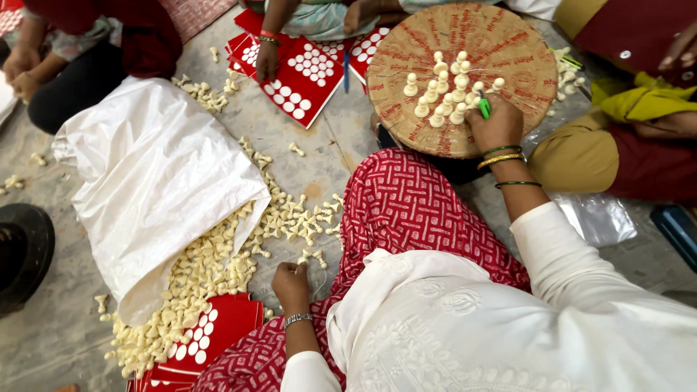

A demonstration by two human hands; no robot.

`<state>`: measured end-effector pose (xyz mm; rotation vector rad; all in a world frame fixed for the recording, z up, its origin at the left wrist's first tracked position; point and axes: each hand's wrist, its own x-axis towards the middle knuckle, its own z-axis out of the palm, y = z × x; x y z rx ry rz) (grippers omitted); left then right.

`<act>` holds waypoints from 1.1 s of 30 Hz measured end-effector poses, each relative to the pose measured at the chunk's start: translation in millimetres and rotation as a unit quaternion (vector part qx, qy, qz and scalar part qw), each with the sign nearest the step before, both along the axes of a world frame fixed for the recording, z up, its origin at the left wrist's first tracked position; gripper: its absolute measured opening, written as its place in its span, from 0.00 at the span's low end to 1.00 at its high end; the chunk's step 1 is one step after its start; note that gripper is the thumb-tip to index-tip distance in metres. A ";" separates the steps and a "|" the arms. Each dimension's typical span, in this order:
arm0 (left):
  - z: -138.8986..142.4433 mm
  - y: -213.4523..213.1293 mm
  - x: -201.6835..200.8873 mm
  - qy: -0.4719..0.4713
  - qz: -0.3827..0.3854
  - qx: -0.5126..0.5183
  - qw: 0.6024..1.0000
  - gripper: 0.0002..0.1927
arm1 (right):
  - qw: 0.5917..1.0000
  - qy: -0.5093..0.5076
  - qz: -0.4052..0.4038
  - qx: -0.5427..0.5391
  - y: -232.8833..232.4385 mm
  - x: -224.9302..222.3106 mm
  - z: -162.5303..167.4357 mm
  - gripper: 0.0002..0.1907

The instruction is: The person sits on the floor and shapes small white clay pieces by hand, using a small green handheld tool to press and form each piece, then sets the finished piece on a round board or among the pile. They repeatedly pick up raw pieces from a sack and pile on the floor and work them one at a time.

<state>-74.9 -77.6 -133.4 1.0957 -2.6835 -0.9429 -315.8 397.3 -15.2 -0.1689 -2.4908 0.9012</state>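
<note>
My right hand (495, 125) rests on a round brown cardboard disc (508, 51) and holds a small green tool (484, 108) beside a cluster of upright cream chess pawns (444, 88). My left hand (291, 282) is down on the floor, fingers closed on a cream pawn at the edge of a big spill of loose pawns (210, 268). The pawns pour out of a white plastic sack (156, 181) lying on its side. My lap in red patterned cloth (406, 203) lies between the two hands.
Red cards with white round holes (305, 76) lie at the top, under another person's hand (266, 62). More red cards (218, 334) lie beneath the spill. Other people sit at top left and right. A black round object (25, 250) lies at the left edge.
</note>
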 end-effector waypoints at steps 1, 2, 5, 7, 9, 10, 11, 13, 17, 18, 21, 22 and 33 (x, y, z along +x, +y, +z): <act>2.1 0.2 -3.7 0.024 0.001 0.003 1.000 0.13 | 1.000 -0.006 0.004 -0.006 3.2 -1.1 -3.5 0.12; 6.5 0.9 -7.9 0.045 0.004 0.006 0.999 0.12 | 1.000 0.023 0.007 -0.013 7.1 -2.6 -5.9 0.14; 27.6 8.8 -6.3 0.134 0.036 0.136 0.981 0.11 | 0.993 0.113 -0.014 0.041 24.0 -2.2 -7.9 0.22; 47.3 19.3 2.8 0.304 -0.028 0.287 0.908 0.07 | 0.958 0.216 -0.007 0.190 34.2 4.2 -5.1 0.26; 68.1 36.6 8.7 0.279 -0.016 0.278 0.919 0.08 | 0.993 0.098 0.063 -0.015 30.4 12.3 0.0 0.20; 79.4 44.9 12.0 0.336 -0.055 0.339 0.877 0.05 | 0.984 0.081 0.132 -0.084 16.4 22.5 -2.0 0.16; 90.2 56.2 14.5 0.347 -0.079 0.339 0.871 0.07 | 0.972 0.065 0.183 -0.133 1.6 31.0 1.0 0.15; 111.0 78.4 11.6 0.401 -0.083 0.420 0.810 0.10 | 0.939 0.011 0.287 -0.192 -38.2 59.8 8.6 0.13; 149.0 104.5 18.2 0.440 -0.121 0.421 0.784 0.11 | 0.835 -0.054 0.525 -0.157 -121.2 124.9 46.3 0.11; 156.0 106.2 21.8 0.443 -0.123 0.398 0.794 0.10 | 0.806 -0.055 0.575 -0.129 -138.3 137.4 57.5 0.11; 173.8 110.4 32.7 0.441 -0.135 0.318 0.829 0.08 | 0.798 -0.012 0.602 0.000 -173.7 160.1 86.7 0.20; 178.0 111.0 35.7 0.434 -0.140 0.282 0.844 0.08 | 0.797 0.008 0.603 0.047 -181.3 163.5 92.5 0.24; 199.5 126.8 41.8 0.422 -0.154 0.055 0.892 0.15 | 0.815 0.032 0.575 0.063 -189.9 177.7 91.9 0.28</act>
